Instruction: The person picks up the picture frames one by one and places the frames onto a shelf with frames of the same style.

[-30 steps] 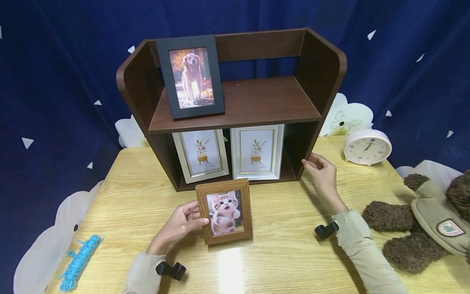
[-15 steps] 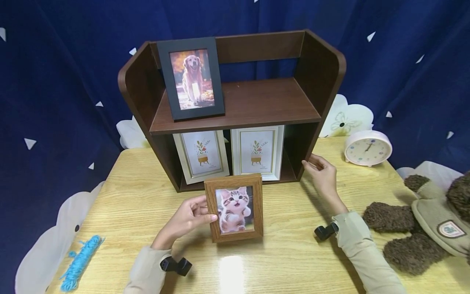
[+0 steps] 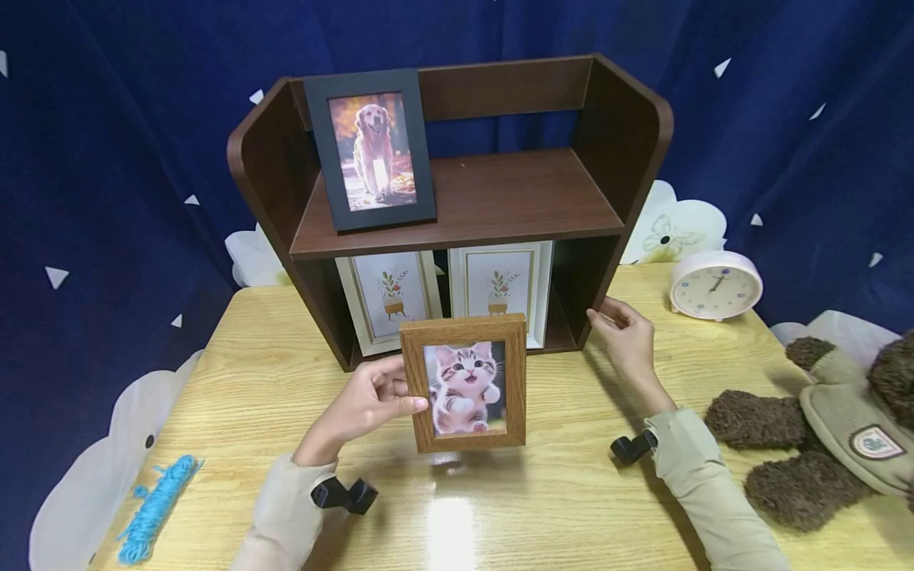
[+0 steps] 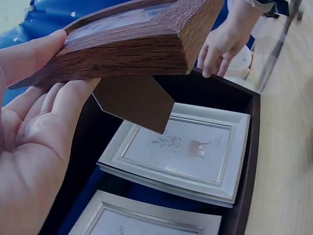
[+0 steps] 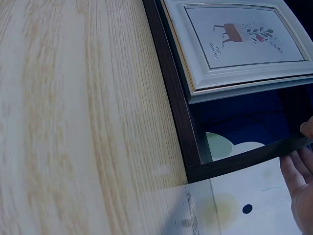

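Note:
My left hand [image 3: 371, 408] grips the left side of a brown wooden picture frame [image 3: 517, 381] with a kitten photo, thumb in front and fingers behind. The frame is held up above the table; its fold-out stand [image 4: 134, 100] shows behind it in the left wrist view. My right hand [image 3: 627, 337] pinches the front edge of the right side panel of a dark brown two-tier shelf [image 3: 528, 190]. On the lower tier stand a cream picture frame [image 3: 350, 289] and a white picture frame [image 3: 546, 270], partly covered by the kitten frame in the head view.
A black picture frame [image 3: 321, 151] with a dog photo leans on the upper tier at left. A pink-white clock [image 3: 716, 287] and a brown teddy bear [image 3: 842, 428] are at right. A blue rope bundle [image 3: 157, 507] lies at the table's [image 3: 571, 507] left edge.
My left hand has lifted the kitten picture frame up and rightward, toward the shelf, so it now overlaps the lower frames. My right hand stays at the side panel.

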Available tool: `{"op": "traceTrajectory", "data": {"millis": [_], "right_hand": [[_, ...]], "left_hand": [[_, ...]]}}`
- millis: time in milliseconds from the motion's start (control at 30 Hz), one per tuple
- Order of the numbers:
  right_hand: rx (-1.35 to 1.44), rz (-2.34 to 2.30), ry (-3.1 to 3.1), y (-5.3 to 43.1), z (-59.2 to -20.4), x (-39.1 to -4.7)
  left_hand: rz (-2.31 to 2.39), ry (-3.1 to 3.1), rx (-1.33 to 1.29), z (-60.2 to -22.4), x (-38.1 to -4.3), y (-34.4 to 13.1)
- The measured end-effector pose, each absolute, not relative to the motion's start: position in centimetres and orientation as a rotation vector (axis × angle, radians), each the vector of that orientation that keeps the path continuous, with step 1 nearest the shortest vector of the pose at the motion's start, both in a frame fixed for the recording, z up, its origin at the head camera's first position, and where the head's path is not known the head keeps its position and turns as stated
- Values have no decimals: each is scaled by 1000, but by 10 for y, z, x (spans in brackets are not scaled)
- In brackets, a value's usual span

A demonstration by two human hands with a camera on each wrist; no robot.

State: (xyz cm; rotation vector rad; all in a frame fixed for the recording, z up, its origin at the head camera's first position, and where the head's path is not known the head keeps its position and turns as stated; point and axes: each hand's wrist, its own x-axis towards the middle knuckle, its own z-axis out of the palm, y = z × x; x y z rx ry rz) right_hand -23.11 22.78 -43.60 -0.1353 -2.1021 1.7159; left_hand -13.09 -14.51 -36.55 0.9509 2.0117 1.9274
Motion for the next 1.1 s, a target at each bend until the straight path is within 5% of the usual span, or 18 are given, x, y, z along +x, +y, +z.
{"op": "traceTrajectory", "data": {"millis": [1100], "right_hand": [[-171, 1792, -2088, 228, -435, -231]], "left_hand": [[1993, 1958, 1028, -314, -150, -128]]}}
